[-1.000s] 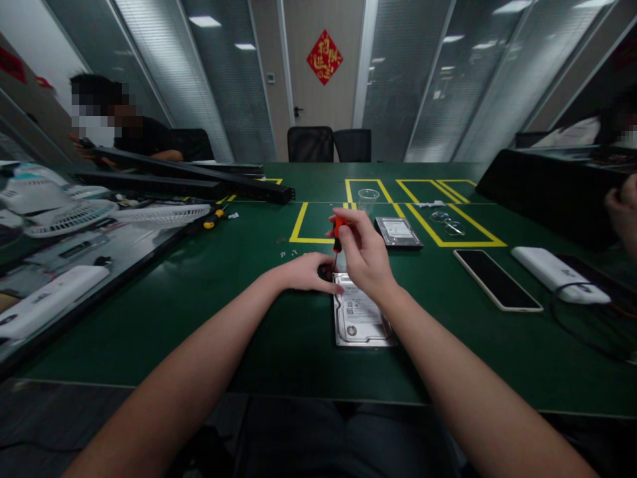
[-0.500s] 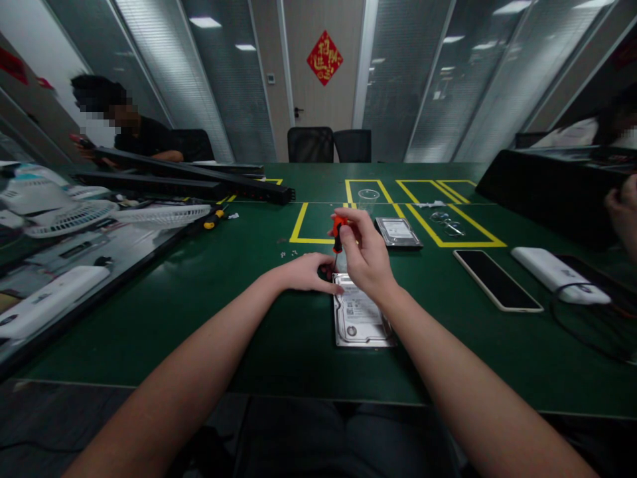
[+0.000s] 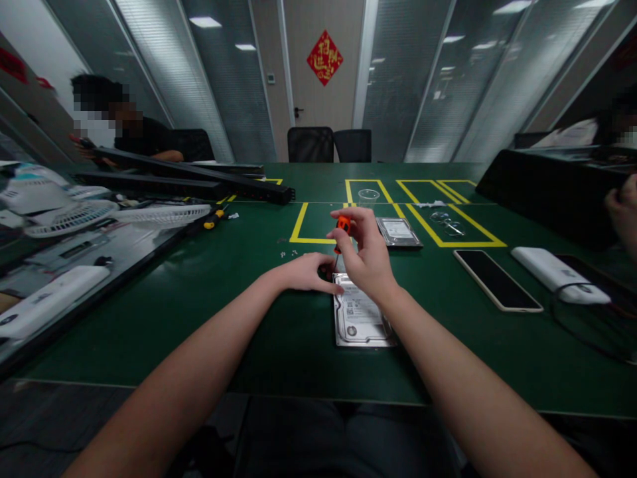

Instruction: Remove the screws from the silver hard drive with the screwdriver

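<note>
A silver hard drive (image 3: 362, 317) lies flat on the green table in front of me, its label side up. My right hand (image 3: 367, 255) is closed around a red and black screwdriver (image 3: 343, 226), held nearly upright with its shaft pointing down at the drive's far left corner. Where the tip meets the drive is too small to make out. My left hand (image 3: 311, 272) grips that same corner, its thumb on the drive's top and its curled fingers by the screwdriver shaft. Several tiny screws (image 3: 288, 254) lie beyond my left hand.
Farther back sit a second hard drive (image 3: 398, 232) and a clear plastic cup (image 3: 369, 198). A phone (image 3: 497, 280) and a white power bank (image 3: 560, 275) lie right. At left are fan parts (image 3: 164, 214), a yellow-black screwdriver (image 3: 213, 220) and black bars (image 3: 199, 176). Two people sit nearby.
The screwdriver's handle has turned and tilted slightly in my right hand, whose fingers have shifted around it. My left hand and the hard drive stay in place.
</note>
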A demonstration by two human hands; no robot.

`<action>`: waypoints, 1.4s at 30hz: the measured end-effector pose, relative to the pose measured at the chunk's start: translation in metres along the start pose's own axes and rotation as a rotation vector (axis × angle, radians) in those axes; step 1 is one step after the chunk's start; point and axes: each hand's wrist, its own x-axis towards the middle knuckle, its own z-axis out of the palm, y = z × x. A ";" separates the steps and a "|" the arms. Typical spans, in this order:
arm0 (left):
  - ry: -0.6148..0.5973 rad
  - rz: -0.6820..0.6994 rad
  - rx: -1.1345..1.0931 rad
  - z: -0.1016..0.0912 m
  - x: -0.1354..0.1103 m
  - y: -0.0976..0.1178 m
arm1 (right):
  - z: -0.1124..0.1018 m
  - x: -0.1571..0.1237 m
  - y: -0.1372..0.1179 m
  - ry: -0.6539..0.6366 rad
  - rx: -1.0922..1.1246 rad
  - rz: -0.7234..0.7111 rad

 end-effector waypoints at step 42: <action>0.003 0.001 0.019 -0.001 0.000 0.001 | -0.001 -0.001 0.000 -0.016 -0.037 -0.006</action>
